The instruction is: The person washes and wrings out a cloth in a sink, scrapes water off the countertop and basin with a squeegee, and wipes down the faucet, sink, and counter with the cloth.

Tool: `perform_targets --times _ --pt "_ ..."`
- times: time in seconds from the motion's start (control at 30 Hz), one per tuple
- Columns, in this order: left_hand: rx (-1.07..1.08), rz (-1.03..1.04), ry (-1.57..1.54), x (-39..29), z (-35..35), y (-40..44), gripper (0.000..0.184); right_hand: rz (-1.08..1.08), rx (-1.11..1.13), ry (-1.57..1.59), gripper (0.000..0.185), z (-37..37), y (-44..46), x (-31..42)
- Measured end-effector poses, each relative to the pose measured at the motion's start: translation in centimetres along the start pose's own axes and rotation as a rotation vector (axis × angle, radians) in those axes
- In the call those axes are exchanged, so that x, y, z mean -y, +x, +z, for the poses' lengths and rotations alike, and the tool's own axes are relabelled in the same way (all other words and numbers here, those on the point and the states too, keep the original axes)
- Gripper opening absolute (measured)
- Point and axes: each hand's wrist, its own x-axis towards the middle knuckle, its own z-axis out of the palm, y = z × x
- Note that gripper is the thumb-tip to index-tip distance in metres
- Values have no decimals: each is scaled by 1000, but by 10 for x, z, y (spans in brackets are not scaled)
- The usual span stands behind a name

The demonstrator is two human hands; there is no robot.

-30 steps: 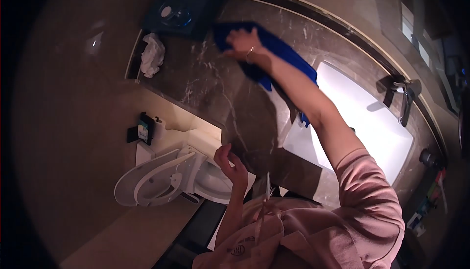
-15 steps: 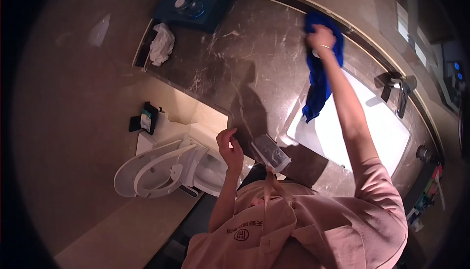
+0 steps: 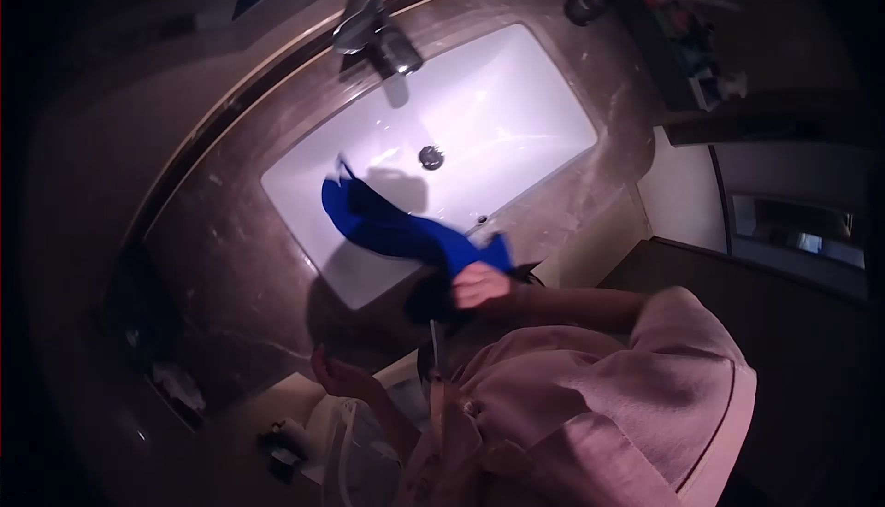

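My right hand is closed round one end of a blue cloth in front of the sink, near my body. The cloth stretches away to the left over the white sink, its far end loose and its shadow falling on the basin. Low on the left, my left hand is held by the counter's front edge. Its fingers look loosely spread, with nothing seen in them.
A metal faucet stands behind the sink. Dark stone counter surrounds the basin. At the back right are a dark cup and a tray of small items. Crumpled white paper lies at far left, and a toilet is below.
My view has turned right towards the sink. My right hand has drawn the blue cloth from the back of the counter to the sink's front, close to my body.
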Motion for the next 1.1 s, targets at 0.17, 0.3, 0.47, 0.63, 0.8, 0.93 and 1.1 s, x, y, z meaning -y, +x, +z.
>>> perform_targets --times 0.17,0.3,0.47,0.63,0.8,0.93,1.1 --pt "178 -125 -352 -50 77 12 26 559 -119 -499 35 -167 -114 -59" --pt "342 78 -334 -127 112 -6 24 688 -778 -742 36 -263 -115 -140" --pt "467 248 -364 -186 138 -55 24 1279 -754 -1109 38 -323 -149 -273" --pt "525 289 -207 -200 133 -91 24 1433 -623 -1059 35 -326 -216 -269" --pt "535 190 -196 -192 136 -92 24 1484 -615 -998 30 -302 -239 -204" --pt "771 5 -167 -148 176 -101 22 1045 -586 -244 35 -237 -193 -151" --pt "1489 -954 -775 -180 218 -112 72 1104 -783 1300 45 -231 -25 -15"
